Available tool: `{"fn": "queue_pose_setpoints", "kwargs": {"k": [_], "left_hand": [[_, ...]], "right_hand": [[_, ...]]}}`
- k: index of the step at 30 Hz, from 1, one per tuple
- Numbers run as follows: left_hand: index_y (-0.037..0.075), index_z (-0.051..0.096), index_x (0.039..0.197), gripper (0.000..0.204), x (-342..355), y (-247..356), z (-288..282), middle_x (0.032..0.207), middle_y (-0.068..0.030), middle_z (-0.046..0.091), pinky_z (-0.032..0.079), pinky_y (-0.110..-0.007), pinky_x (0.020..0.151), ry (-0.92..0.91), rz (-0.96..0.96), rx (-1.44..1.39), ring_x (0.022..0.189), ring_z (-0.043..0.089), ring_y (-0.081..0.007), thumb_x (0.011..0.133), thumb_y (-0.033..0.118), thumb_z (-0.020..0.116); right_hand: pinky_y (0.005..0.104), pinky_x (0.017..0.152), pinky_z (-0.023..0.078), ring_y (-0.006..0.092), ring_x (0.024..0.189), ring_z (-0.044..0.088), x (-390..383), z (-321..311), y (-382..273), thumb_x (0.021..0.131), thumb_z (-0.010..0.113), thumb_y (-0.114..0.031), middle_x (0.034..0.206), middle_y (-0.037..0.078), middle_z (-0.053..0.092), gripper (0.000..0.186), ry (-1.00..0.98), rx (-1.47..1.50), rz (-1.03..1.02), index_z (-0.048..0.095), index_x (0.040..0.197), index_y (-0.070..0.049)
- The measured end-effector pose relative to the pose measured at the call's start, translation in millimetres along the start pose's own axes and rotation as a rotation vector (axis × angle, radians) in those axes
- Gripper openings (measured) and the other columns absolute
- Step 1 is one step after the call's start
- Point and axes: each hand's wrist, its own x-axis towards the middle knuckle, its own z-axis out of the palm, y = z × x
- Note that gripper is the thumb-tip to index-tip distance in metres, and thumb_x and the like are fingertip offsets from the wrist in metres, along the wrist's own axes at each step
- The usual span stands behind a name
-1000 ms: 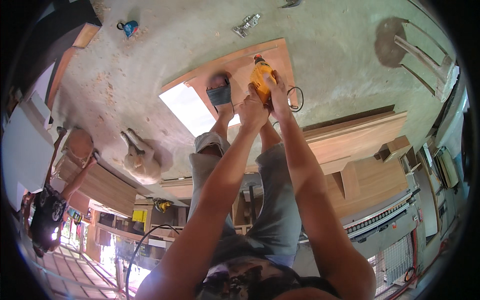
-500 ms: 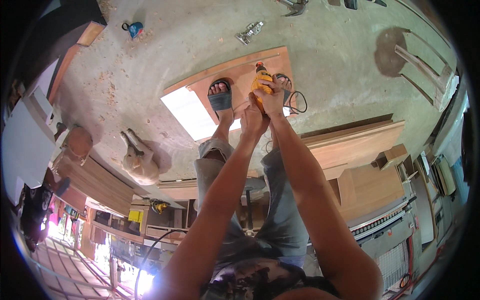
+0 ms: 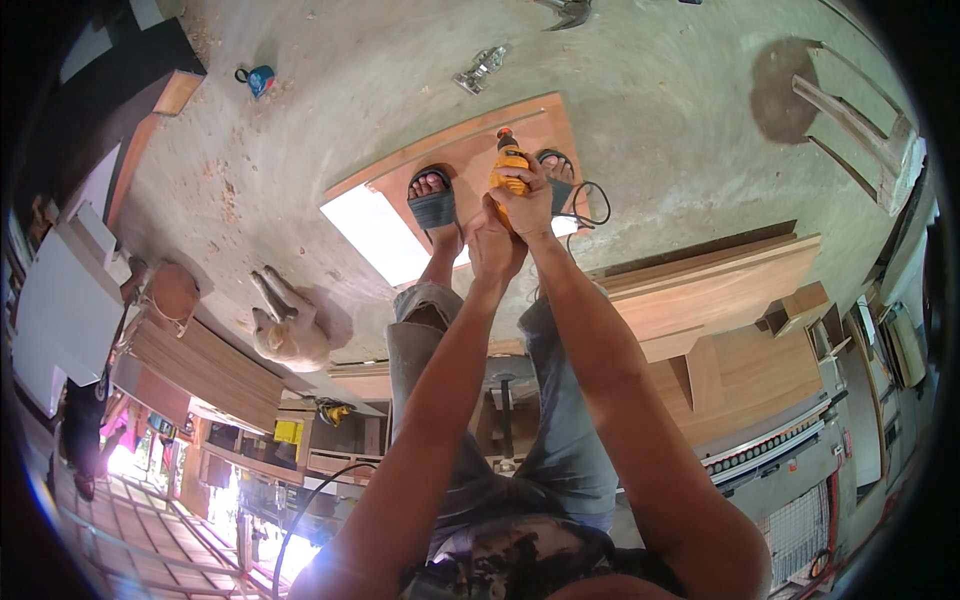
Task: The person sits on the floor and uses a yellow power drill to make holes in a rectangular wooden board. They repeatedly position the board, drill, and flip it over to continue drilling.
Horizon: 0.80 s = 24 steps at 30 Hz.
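One yellow power drill (image 3: 510, 160) sits in my grip, its dark nose and reddish tip pointing away from me, over a brown wooden panel (image 3: 478, 150) that lies on the floor (image 3: 660, 120). My right hand (image 3: 532, 198) is closed around the drill's body, fingers across the yellow casing. My left hand (image 3: 494, 243) is closed on its rear end, just beside the right one. (Whether the tip touches the wood, I can't tell from up here.) A black cord (image 3: 607, 205) loops out to the right of my hands. My feet (image 3: 430, 185) stand on the panel in dark sandals (image 3: 432, 211), one on either side of the drill, and a bright white area (image 3: 370, 235) covers the panel's left corner.

Past the far edge lies a shiny metal fitting (image 3: 481, 70), and beyond it a hammer head (image 3: 570, 12) at the top of my view. Off to the left are a small blue object (image 3: 260, 80) with a dark loop and, nearer, a pale dog (image 3: 298, 342) lying on its side. Stacked boards (image 3: 720, 278) lie near my right leg; a wooden stool (image 3: 885, 150) is farther out on the right.
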Motion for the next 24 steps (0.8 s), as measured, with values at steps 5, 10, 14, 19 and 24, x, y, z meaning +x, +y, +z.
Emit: {"fn": "queue_pose_setpoints", "kwargs": {"k": [5,10,14,19,24], "left_hand": [[0.007,0.034,0.142,0.077,1,4,-1,0.097,-0.0152,0.072,0.056,-0.043,0.072,-0.039,-0.074,0.031,0.092,0.071,-0.0339,0.081,0.031,0.075],[0.007,0.034,0.141,0.08,3,7,-3,0.099,-0.0173,0.072,0.056,-0.045,0.074,-0.074,-0.113,0.031,0.094,0.071,-0.0359,0.078,0.03,0.076],[0.006,0.037,0.139,0.077,2,10,-6,0.099,-0.0184,0.072,0.056,-0.045,0.075,-0.063,-0.105,0.017,0.095,0.071,-0.0379,0.077,0.029,0.076],[0.002,0.04,0.133,0.072,1,13,-5,0.098,-0.0226,0.071,0.056,-0.046,0.076,-0.033,-0.061,-0.036,0.094,0.07,-0.0396,0.078,0.033,0.075],[0.001,0.042,0.129,0.07,3,13,-3,0.098,-0.0244,0.07,0.055,-0.047,0.076,-0.027,-0.095,-0.052,0.093,0.07,-0.0415,0.078,0.035,0.076]], "right_hand": [[0.035,0.102,0.046,0.0306,0.123,0.055,0,-2,-6,0.065,0.078,-0.004,0.138,0.016,0.05,0.028,0.016,-0.137,-0.027,0.076,0.093,-0.006],[0.0345,0.103,0.046,0.0305,0.122,0.056,0,-1,-10,0.064,0.078,-0.005,0.136,0.015,0.052,0.029,0.046,-0.134,-0.017,0.076,0.092,-0.006],[0.0344,0.102,0.046,0.0304,0.121,0.057,1,-1,-10,0.063,0.079,-0.005,0.135,0.015,0.052,0.029,0.039,-0.161,-0.017,0.076,0.092,-0.006],[0.0347,0.1,0.048,0.0303,0.12,0.058,3,-2,-3,0.063,0.079,-0.005,0.134,0.015,0.053,0.029,0.019,-0.177,-0.073,0.075,0.092,-0.007],[0.0325,0.099,0.049,0.027,0.118,0.058,5,-2,2,0.066,0.08,-0.002,0.136,0.015,0.052,0.03,-0.019,-0.24,-0.061,0.073,0.095,-0.005]]}}
